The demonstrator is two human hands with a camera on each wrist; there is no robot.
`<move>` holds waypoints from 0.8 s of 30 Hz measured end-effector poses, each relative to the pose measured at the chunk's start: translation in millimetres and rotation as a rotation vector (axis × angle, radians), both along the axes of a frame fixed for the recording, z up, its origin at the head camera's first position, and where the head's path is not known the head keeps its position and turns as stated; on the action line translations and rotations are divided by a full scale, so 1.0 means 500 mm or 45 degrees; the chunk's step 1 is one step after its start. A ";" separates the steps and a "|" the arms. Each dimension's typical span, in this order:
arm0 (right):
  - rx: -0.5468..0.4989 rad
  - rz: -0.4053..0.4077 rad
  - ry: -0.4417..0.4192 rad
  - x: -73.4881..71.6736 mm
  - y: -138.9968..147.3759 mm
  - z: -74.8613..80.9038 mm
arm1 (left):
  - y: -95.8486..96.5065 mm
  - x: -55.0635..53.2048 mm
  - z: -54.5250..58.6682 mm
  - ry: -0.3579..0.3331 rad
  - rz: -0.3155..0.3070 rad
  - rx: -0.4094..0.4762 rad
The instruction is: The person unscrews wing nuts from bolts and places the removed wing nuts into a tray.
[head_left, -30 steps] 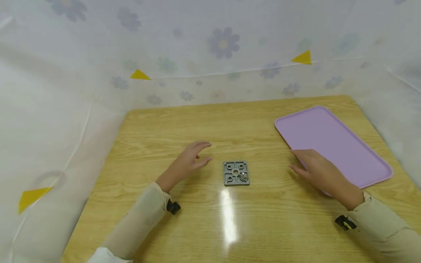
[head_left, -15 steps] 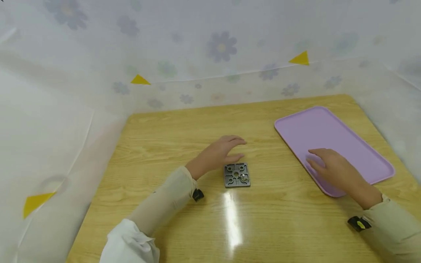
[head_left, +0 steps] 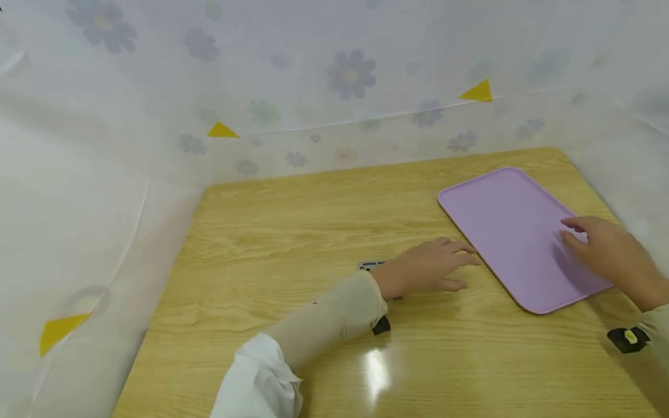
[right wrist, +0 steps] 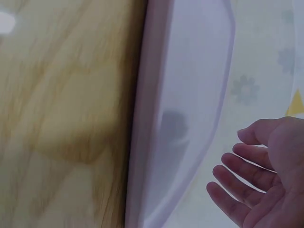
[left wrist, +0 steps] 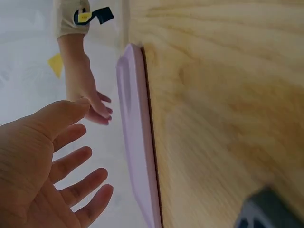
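In the head view my left hand [head_left: 431,266] reaches over the table just short of the tray's left edge, fingers spread and holding nothing. Its wrist covers most of a square grey metal plate [head_left: 368,265]; only the plate's far edge and a near corner show. A blurred dark corner of that plate [left wrist: 268,211] appears in the left wrist view. The light purple tray [head_left: 512,232] lies on the right of the table. Above its right side hovers my right hand [head_left: 614,252], fingers loosely bent around nothing, its shadow falling on the tray.
A wooden table [head_left: 272,232] bears the plate and the tray. White flowered cloth [head_left: 292,75] hangs around its back and sides, with yellow triangles [head_left: 222,130] stuck on it. A light glare lies on the wood near the front.
My left hand has swept right, from left of the metal plate to past it, near the tray. My right hand has moved right, from the tray's left edge to above its right side.
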State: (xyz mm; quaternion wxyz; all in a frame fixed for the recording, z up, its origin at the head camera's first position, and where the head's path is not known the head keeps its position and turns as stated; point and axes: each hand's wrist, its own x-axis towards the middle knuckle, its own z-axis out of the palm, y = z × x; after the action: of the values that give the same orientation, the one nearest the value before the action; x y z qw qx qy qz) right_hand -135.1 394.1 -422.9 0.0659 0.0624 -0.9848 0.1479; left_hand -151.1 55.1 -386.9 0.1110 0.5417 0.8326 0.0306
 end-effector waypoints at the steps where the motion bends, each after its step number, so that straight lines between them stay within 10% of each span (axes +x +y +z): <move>1: 0.015 -0.012 -0.006 -0.003 0.013 0.001 | 0.016 0.008 -0.002 -0.002 -0.012 -0.010; 15: -0.149 -0.257 -0.040 0.000 0.112 -0.047 | 0.181 0.108 -0.068 -0.086 -0.136 -0.292; 24: -0.176 -0.273 -0.057 0.010 0.120 -0.068 | 0.199 0.106 -0.103 -0.040 -0.174 -0.197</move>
State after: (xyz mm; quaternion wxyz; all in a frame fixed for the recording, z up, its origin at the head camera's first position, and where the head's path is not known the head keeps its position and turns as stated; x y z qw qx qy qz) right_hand -130.1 454.3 -457.1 0.0635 -0.0512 -0.9745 0.2091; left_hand -98.0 154.4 -438.7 0.1673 0.5865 0.7918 -0.0328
